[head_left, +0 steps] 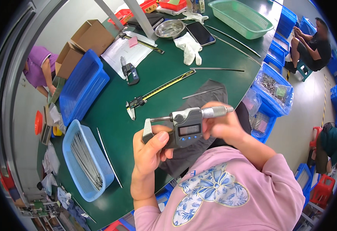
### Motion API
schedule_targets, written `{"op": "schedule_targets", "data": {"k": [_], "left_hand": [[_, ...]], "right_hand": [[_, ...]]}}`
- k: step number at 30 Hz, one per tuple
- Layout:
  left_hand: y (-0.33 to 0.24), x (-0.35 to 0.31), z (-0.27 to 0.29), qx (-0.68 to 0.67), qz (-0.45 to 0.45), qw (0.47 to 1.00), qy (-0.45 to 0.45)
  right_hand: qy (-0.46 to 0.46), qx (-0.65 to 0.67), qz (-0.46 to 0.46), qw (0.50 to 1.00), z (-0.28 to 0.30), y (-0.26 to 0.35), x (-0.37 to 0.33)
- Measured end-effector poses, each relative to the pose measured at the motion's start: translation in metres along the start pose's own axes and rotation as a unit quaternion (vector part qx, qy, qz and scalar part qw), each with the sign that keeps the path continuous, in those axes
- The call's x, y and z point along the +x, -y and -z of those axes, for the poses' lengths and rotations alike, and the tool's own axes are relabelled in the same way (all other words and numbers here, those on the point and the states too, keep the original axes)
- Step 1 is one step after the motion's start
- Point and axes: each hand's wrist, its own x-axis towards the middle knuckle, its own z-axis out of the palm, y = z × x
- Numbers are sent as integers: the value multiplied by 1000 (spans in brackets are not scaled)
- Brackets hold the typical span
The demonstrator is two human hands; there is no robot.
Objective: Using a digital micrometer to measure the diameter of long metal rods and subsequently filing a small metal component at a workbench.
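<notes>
A digital outside micrometer [188, 133] is held up in front of my chest, its small display facing me. My left hand [148, 150] grips its dark curved frame, thumb across the front. Around the silver thimble at the other end, my right hand [227, 129] has its fingers curled, slightly blurred. No workpiece is visible in the gap between anvil and spindle. Beneath the micrometer, a dark grey cloth [184, 154] hangs over the table edge, with a thin metal strip [202, 92] lying on its far part.
A digital caliper [137, 101] and a second micrometer [130, 73] lie on the green table [118, 127]. Left are a light-blue basket [69, 148] of metal rods and a blue crate [84, 86]. White gloves [189, 48], a phone [200, 33] and a green basket [241, 19] lie farther off.
</notes>
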Motion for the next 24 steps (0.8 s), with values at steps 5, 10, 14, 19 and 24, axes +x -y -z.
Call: {"op": "schedule_targets", "data": {"k": [5, 10, 14, 19, 24], "left_hand": [[1, -2, -1, 30, 7, 999, -15], [2, -1, -4, 40, 2, 999, -32], [3, 0, -3, 27, 3, 999, -26], [3, 0, 1, 21, 0, 1000, -16], [2, 0, 1, 13, -7, 999, -32]], "right_hand": [[61, 43, -74, 994, -34, 5, 1], [43, 12, -53, 998, -31, -5, 3], [44, 21, -58, 997, -33, -1, 4], [-32, -25, 38, 998, -30, -12, 3], [-147, 35, 71, 986, -2, -1, -3]]}}
